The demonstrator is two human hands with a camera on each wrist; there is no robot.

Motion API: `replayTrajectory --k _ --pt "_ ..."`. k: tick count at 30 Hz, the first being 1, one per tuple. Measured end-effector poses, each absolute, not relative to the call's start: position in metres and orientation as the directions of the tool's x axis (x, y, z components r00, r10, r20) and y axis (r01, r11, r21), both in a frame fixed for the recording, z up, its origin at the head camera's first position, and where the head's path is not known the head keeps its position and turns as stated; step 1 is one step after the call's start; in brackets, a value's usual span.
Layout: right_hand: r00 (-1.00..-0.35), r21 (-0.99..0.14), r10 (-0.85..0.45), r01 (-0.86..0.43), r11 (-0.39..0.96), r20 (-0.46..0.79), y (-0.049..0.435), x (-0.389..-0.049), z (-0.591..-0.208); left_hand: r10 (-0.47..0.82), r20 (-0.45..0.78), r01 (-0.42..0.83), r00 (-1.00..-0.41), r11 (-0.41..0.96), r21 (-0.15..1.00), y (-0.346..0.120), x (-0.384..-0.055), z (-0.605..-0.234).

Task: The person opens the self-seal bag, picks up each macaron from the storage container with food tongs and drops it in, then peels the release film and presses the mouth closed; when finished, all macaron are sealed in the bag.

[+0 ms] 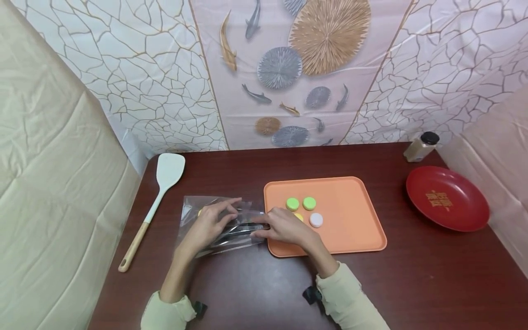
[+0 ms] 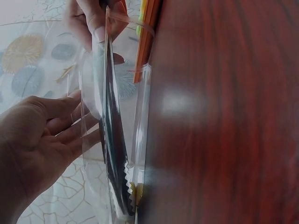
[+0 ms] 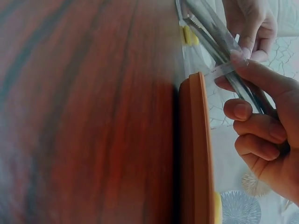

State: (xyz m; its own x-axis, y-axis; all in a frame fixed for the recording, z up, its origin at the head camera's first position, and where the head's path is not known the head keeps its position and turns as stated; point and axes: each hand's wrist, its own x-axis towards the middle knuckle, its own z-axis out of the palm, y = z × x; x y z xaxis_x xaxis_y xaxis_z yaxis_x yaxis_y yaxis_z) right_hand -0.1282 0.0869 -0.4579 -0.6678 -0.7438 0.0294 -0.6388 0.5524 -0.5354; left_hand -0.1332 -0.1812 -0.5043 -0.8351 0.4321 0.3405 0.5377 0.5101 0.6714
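Observation:
My right hand (image 1: 284, 225) reaches over the left edge of the orange tray (image 1: 346, 220) and grips a pair of metal tongs (image 3: 240, 88). The toothed ends of the tongs lie inside a clear plastic bag (image 1: 189, 206), with a yellow macaron (image 3: 189, 35) close by them in the bag. At the bag's upper side my left hand (image 1: 208, 224) holds the film between thumb and fingers. On the tray are two green macarons (image 1: 309, 203), a white one (image 1: 316, 220), and a yellow one (image 1: 299, 217) partly hidden by my right hand.
A white spatula (image 1: 169, 172) with a wooden handle lies at the left of the dark table (image 1: 255, 293). Far right, a red oval plate (image 1: 462, 201) sits in front of a black-lidded jar (image 1: 420, 147). Patterned cloth stands along the back edge.

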Motion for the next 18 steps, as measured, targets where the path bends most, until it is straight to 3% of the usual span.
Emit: replayTrajectory --k 5,12,18 --pt "-0.662 -0.519 -0.749 -0.649 0.557 0.023 0.086 -0.128 -0.457 0.436 0.308 0.521 -0.846 0.551 0.652 -0.193 -0.148 -0.543" --pt "-0.705 -0.562 -0.706 -0.613 0.556 0.069 0.114 -0.125 -0.447 0.411 0.279 0.480 -0.868 0.553 0.681 -0.169 -0.119 -0.468" --pt "-0.789 -0.581 -0.614 -0.514 0.631 0.031 0.170 -0.118 -0.431 0.411 0.324 0.512 -0.852 0.528 0.678 -0.172 -0.121 -0.474"
